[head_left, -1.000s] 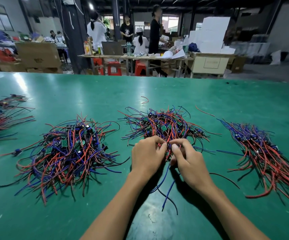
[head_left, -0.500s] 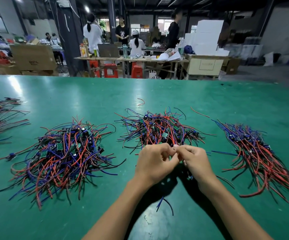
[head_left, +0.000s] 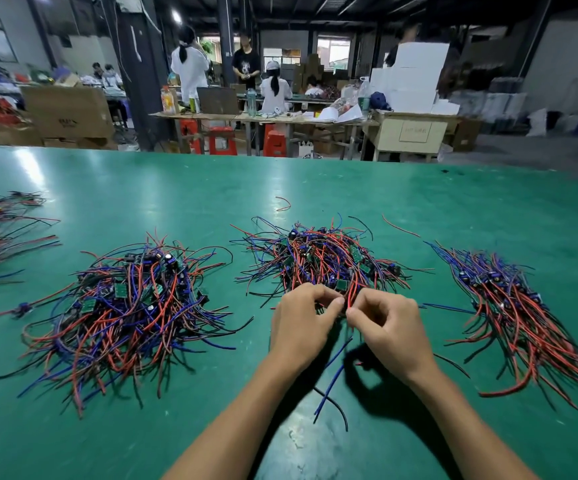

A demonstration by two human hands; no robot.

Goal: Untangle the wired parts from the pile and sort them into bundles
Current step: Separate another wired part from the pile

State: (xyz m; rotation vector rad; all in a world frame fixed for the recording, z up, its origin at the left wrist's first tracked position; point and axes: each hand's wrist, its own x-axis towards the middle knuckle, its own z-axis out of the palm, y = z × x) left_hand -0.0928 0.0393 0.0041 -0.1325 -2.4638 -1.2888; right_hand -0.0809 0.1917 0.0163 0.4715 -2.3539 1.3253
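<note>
Working at the near edge of the middle pile (head_left: pixel 318 261), head view, sole view on record.

Left hand (head_left: pixel 301 323): fingers curled, thumb and forefinger pinching wires at the pile's near edge. Right hand (head_left: pixel 389 327): fingers curled, pinching the same red wires (head_left: pixel 351 291); fingertips of the two hands nearly touching.

Change, against half a second ago: the hands sit a little farther apart and lower; more length of the blue wire (head_left: pixel 329 386) and black wire (head_left: pixel 336 407) now trails toward the near side between the forearms. A second ago similar tails showed, then shortened, now lengthen again. Judgement: one wired part is being worked free of the tangle, not yet clear of it; its board is hidden by the fingers.

Left pile (head_left: pixel 121 306): tangled, red, blue and black leads with small green boards, well apart from the hands, unchanged.

Right bundle (head_left: pixel 519 306): leads lying roughly parallel, far-left to near-right; judged the sorted lot, unchanged.

Far-left bundle (head_left: pixel 0 237): partly out of frame, unchanged.

Loose red wire scraps (head_left: pixel 282 204) on the green table (head_left: pixel 142 188), beyond the middle pile.

Task standing: early; two tangled piles remain.
</note>
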